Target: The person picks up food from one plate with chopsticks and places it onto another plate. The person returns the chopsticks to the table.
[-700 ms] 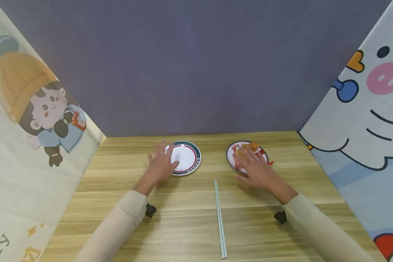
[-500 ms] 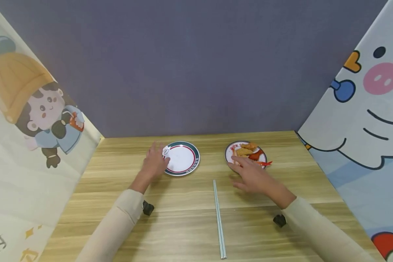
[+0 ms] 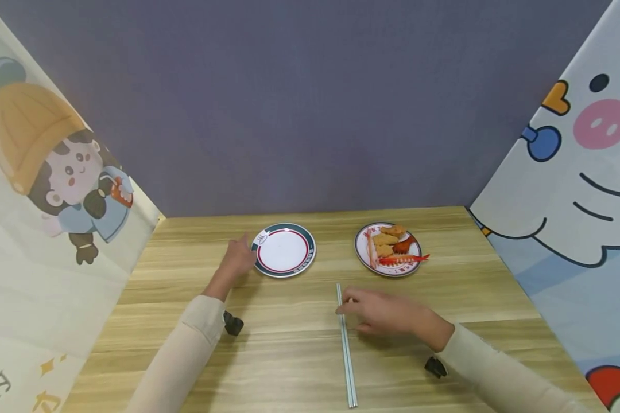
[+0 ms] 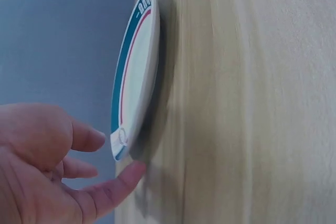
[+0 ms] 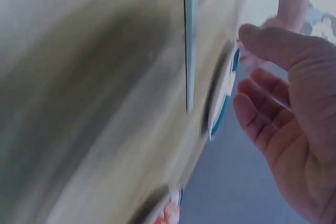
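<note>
My left hand point(image 3: 239, 256) is at the left rim of a round white plate point(image 3: 284, 251) with a green border and red ring. In the left wrist view, thumb and fingers of that hand point(image 4: 68, 166) are spread near the rim, holding nothing; whether one touches it I cannot tell. My right hand point(image 3: 379, 311) hovers over the upper part of a pair of pale chopsticks point(image 3: 348, 361) lying lengthwise on the table. Its fingers point(image 5: 262, 114) are loosely bent, and the right wrist view shows a gap between them and the chopsticks point(image 5: 190, 51).
A second patterned plate point(image 3: 361, 248) at the right back bears golden fried pieces point(image 3: 385, 238) and a red shrimp-like piece point(image 3: 400, 260) whose tail sticks out over the rim. A grey wall point(image 3: 310, 115) bounds the wooden table point(image 3: 186, 275) behind; printed cartoon panels stand at both sides.
My right hand has left the food plate and come down and leftward to the chopsticks. My left hand has drawn back left from over the white plate to its rim.
</note>
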Demonstrator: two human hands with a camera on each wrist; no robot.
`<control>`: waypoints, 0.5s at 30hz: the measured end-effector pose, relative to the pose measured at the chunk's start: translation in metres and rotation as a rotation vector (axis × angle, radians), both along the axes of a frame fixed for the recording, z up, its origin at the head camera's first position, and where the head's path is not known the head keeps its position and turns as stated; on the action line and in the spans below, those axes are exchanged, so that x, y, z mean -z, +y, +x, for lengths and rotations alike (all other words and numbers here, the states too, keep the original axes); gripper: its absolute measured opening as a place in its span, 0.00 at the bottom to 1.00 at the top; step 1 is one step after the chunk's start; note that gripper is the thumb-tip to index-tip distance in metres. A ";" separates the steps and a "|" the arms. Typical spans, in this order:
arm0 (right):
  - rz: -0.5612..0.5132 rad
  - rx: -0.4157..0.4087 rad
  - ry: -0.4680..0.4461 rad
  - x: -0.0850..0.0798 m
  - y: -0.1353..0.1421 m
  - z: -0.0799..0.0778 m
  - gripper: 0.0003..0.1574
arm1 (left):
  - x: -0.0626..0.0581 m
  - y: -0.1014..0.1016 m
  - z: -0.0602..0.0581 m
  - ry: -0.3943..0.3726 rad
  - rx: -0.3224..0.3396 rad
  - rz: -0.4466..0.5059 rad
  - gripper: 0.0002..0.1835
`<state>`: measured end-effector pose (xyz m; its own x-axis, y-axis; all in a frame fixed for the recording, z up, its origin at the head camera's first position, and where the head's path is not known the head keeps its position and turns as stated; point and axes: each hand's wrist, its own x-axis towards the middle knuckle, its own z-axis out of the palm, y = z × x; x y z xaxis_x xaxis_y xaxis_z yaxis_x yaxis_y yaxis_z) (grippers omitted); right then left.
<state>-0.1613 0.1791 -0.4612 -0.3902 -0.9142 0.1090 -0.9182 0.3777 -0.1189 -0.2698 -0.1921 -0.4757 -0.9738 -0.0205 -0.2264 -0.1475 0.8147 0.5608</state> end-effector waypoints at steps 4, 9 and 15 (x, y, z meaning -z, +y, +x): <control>0.043 -0.095 -0.026 0.007 -0.010 0.014 0.23 | 0.004 -0.002 -0.002 -0.023 -0.018 0.022 0.35; 0.065 -0.169 -0.040 0.014 -0.019 0.027 0.16 | 0.006 -0.001 -0.001 -0.015 -0.018 0.033 0.32; 0.072 -0.274 -0.027 0.022 -0.026 0.038 0.14 | 0.007 -0.002 -0.002 -0.027 -0.051 0.118 0.29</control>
